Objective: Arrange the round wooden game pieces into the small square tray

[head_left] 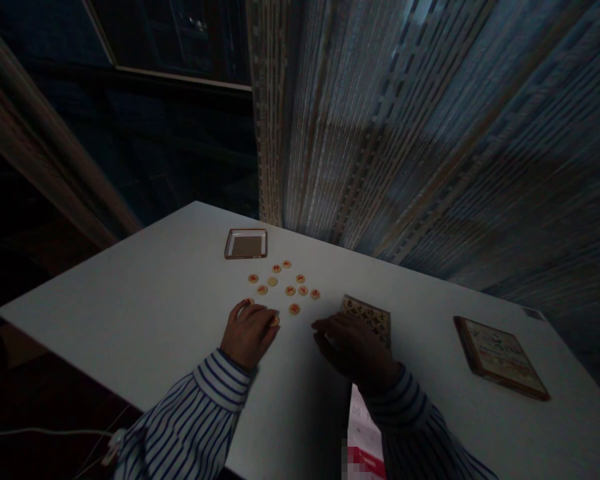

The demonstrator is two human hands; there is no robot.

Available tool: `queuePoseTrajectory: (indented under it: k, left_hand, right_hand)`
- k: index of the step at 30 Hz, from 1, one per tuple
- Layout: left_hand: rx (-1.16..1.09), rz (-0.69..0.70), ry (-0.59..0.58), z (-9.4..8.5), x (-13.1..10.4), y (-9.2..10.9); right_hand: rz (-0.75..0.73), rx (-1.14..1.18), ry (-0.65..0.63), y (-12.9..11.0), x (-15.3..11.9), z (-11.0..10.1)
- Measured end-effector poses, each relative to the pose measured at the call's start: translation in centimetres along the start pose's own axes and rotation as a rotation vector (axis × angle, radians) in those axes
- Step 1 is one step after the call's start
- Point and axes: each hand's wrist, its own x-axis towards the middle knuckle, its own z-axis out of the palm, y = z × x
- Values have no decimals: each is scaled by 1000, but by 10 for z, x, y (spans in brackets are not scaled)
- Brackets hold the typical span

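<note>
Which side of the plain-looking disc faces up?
Blank side up: the plain disc shows no marking, while the discs around it carry red marks.

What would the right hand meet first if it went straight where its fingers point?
Probably the loose red-marked disc toward the left hand, though the right hand may pass above it.

Surface (130,287): smooth, matt, laminate-looking. Round pieces (295,309): smooth, wood or plastic, can't tell; painted or printed marks. Shallow tray (246,256): brown rim, pale smooth inside, material unclear. Flat case (503,357): printed paper-like face, wood-look edge, low sheen. Curtain (330,133): sheer woven cloth, ribbed, rough texture. Sleeves (195,413): striped matt woven cloth. Cable (45,432): smooth plastic. Lit screen (365,427): smooth, glassy.
</note>
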Motion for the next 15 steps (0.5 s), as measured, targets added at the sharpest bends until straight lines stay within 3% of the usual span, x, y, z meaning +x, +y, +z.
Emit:
queuePoseTrajectory:
  k: [15]
  left_hand:
    - [-22,80,95,-5,0,4]
  right_hand:
    - [32,-8,-105,2,-4,-3]
